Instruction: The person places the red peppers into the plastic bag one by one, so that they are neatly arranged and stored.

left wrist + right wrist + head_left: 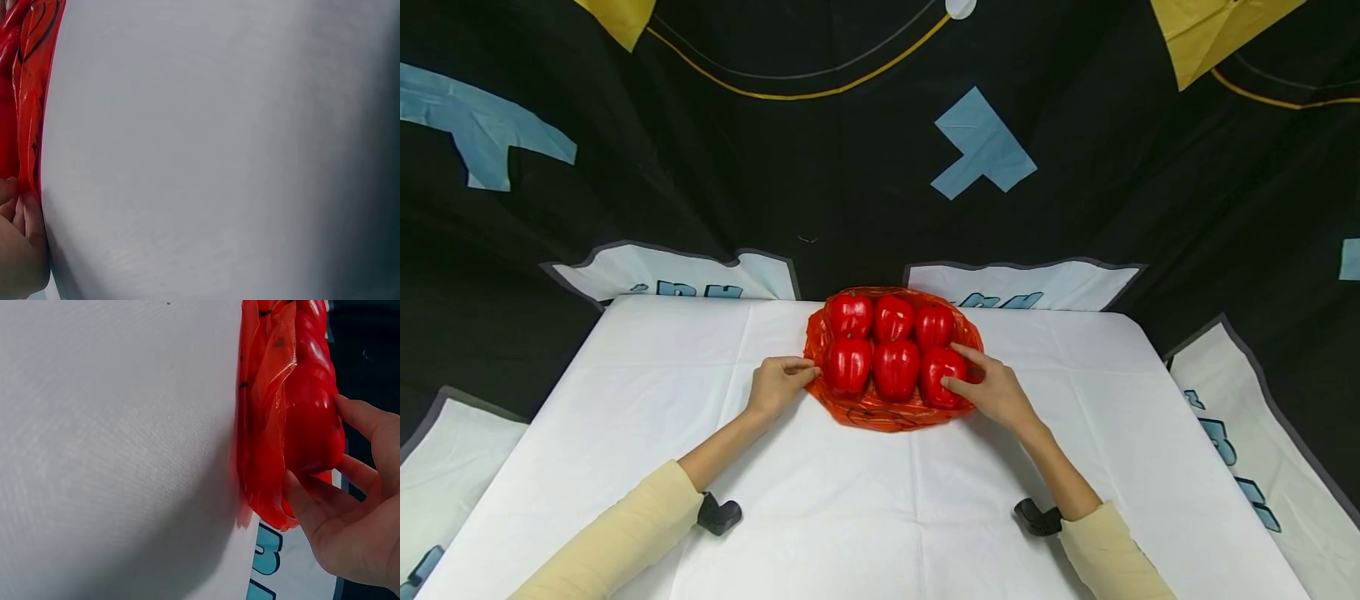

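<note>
Several glossy red bell peppers point(896, 370) sit in two rows on a spread-open red plastic bag point(880, 419) at the table's far middle. My left hand point(777, 387) pinches the bag's left edge between thumb and fingers; in the left wrist view that hand point(22, 250) is partly cut off by the frame. At the right end of the near row, my right hand point(1002, 393) holds the front right bell pepper point(938, 373) with spread, curved fingers. The right wrist view shows the fingers point(359, 415) against this pepper point(309, 419), beside the crumpled bag wall point(267, 425).
A white cloth covers the table point(820, 517). Behind its far edge hangs a black curtain point(820, 183) with blue, yellow and white printed shapes. A black wrist mount point(719, 514) sits at the left forearm, and another mount point(1037, 518) at the right.
</note>
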### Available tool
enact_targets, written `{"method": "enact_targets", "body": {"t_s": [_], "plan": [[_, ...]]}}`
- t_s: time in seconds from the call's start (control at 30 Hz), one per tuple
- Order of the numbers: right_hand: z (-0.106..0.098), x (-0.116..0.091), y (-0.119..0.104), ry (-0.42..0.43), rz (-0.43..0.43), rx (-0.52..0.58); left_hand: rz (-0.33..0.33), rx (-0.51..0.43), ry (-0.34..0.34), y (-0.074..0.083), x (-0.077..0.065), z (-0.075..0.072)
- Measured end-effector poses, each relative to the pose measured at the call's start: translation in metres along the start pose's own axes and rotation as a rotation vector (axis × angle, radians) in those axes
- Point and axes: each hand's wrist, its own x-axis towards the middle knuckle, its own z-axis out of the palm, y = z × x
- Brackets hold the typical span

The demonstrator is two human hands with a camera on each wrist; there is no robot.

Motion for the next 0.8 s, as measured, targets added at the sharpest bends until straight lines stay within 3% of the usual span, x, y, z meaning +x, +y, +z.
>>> {"method": "enact_targets", "body": {"t_s": [0.23,0.4,0.6,0.8], "plan": [[-0.003,0.001,-0.002,0.039,-0.023,0.009,-0.017,0.024,-0.001,0.005,0.0,-0.005],[-0.006,-0.001,-0.002,0.096,-0.053,0.024,-0.045,-0.015,-0.026,0.006,-0.003,-0.013],[-0.016,-0.005,-0.003,0.193,-0.206,0.027,-0.088,-0.056,-0.026,0.008,0.0,-0.034],[-0.035,-0.01,-0.004,0.26,-0.294,-0.135,-0.075,-0.034,-0.061,0.019,0.004,-0.062]]}}
